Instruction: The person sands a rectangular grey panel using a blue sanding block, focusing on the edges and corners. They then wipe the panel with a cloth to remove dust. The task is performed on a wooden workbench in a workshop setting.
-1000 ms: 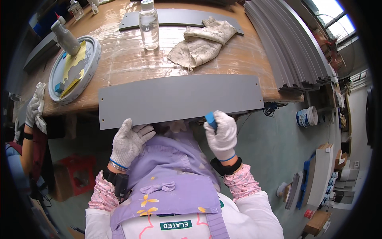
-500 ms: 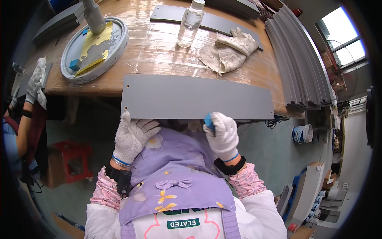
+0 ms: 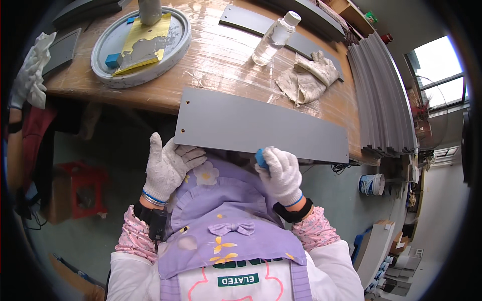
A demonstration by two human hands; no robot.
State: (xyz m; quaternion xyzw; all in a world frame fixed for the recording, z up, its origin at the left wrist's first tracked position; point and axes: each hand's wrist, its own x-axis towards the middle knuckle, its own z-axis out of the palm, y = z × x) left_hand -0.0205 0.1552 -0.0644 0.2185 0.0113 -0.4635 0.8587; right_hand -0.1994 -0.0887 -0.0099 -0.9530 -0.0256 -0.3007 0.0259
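A long grey board [image 3: 261, 125] lies at the near edge of the wrapped table, overhanging it, with two small holes at its left end. My left hand [image 3: 168, 168], in a white knit glove, is palm up by the board's near left corner. Its thumb points away from the board, and its fingers are stretched out by the near edge; whether they bear the board's weight I cannot tell. In my gloved right hand [image 3: 282, 175] a small blue block [image 3: 261, 158], perhaps sponge, is pinched close to the board's near edge.
A round lid [image 3: 100, 75] bears a yellow sheet [image 3: 145, 45] with grey paste and another blue block [image 3: 114, 60]. Behind the board are a clear bottle [image 3: 273, 40] and stained gloves [image 3: 311, 78]. Grey boards [image 3: 384, 95] stand stacked at right. A co-worker's gloved hand [image 3: 32, 72] is at left.
The view has shifted, so the table and board sit further right and more slanted. My left thumb, earlier at the board's edge, is now apart from it. My right hand still holds the blue block.
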